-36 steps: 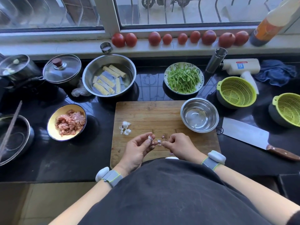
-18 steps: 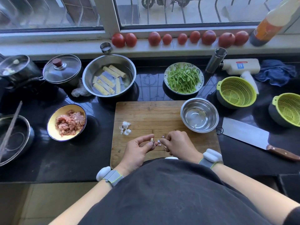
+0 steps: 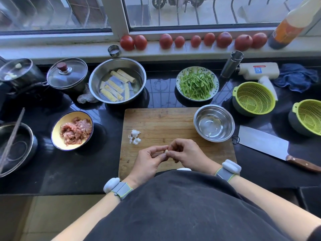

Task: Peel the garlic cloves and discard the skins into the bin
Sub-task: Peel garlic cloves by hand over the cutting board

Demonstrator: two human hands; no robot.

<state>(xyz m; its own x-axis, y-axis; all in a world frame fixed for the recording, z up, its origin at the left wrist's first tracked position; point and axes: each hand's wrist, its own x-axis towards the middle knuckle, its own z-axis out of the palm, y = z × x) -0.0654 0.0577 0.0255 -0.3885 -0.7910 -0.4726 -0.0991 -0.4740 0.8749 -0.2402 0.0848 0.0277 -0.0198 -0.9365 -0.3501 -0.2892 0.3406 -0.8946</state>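
Glossy black surface, reflective. Pale windowsill runs along its far edge, beyond the grip. Sliding window with white frame above; bright daylight enters. Beige tiled floor below the near edge.

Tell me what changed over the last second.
The left hand and right hand closed together; both now pinch the garlic clove, and the skin scraps seen between them are hidden. The garlic pieces, steel bowl and cleaver stayed put.
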